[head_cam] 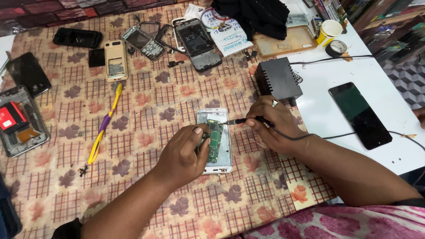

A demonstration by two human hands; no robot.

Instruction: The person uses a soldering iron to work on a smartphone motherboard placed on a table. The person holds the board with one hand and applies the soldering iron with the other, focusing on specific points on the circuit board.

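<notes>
1. Work surface: a table covered by a beige checked cloth with a flower print (146,102).
2. Workpiece: an opened white phone shell with a bare green circuit board (215,138) lies flat on the cloth, at centre, between both hands.
3. Left hand (182,156): fingers curled over the left edge of the phone shell and closed on a small dark tool, too hidden to identify.
4. Right hand (272,125): closed in a pen grip on a thin black corded iron (241,120); its tip rests at the top edge of the circuit board.
5. A black box-shaped power unit (278,80) stands just behind the right hand.
6. A yellow and purple toothbrush (104,124) lies left of the phone shell, well apart.
7. A black slab phone with dark screen (359,115) lies on the white tabletop at right.
</notes>
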